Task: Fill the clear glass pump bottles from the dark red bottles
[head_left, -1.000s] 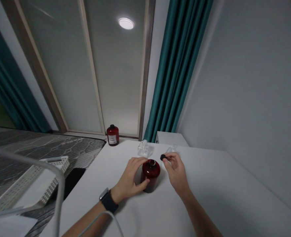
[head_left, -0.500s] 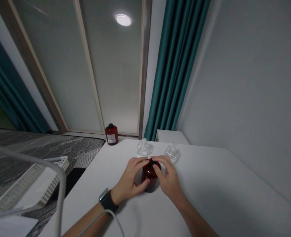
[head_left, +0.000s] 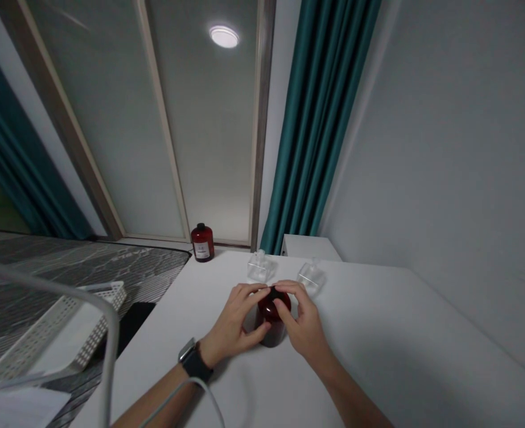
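A dark red bottle (head_left: 273,330) with a black cap (head_left: 273,293) stands upright on the white table (head_left: 191,321), between my two hands. My left hand (head_left: 241,321), with a watch on its wrist, curves round the bottle's left side, thumb low on the body and fingers up near the cap. My right hand (head_left: 305,324) has its thumb and fingers closed about the cap from the right. My fingers partly hide the cap. Just behind the bottle stand two clear glass bottles, one to the left (head_left: 259,267) and one to the right (head_left: 310,276).
Another red bottle (head_left: 203,244) with a black cap and white label stands at the table's far left corner. A white perforated basket (head_left: 43,339) is beyond the left edge. A pale cable (head_left: 110,345) crosses the near left. A wall (head_left: 458,178) runs along the right.
Almost nothing differs. Both hands stay at the bottle and its cap, with the right thumb shifted very slightly. The view has moved a trifle.
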Action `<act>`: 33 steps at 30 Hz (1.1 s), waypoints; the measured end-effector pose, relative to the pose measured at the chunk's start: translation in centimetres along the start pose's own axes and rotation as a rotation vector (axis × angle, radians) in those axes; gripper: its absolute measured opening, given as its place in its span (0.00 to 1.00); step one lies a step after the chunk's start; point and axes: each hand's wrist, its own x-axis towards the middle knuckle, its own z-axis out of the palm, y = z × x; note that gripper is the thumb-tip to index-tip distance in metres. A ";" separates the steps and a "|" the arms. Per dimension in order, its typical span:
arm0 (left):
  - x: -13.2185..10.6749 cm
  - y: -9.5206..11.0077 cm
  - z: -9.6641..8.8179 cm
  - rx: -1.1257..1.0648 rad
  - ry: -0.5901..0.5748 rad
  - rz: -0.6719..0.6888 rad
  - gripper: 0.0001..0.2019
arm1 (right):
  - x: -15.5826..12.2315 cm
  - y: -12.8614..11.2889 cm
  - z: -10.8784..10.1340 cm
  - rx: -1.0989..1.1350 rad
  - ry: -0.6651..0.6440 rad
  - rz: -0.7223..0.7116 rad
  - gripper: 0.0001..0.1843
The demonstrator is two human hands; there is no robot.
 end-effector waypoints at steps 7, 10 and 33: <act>0.0 0.1 -0.1 -0.003 0.001 -0.002 0.31 | -0.3 0.3 -0.1 0.027 0.013 0.025 0.10; 0.0 0.1 -0.1 -0.006 0.003 -0.002 0.30 | -0.4 0.5 0.0 0.062 0.005 0.039 0.11; 0.0 0.1 0.0 -0.003 -0.005 -0.014 0.30 | -0.4 -0.2 -0.1 -0.042 0.021 0.016 0.16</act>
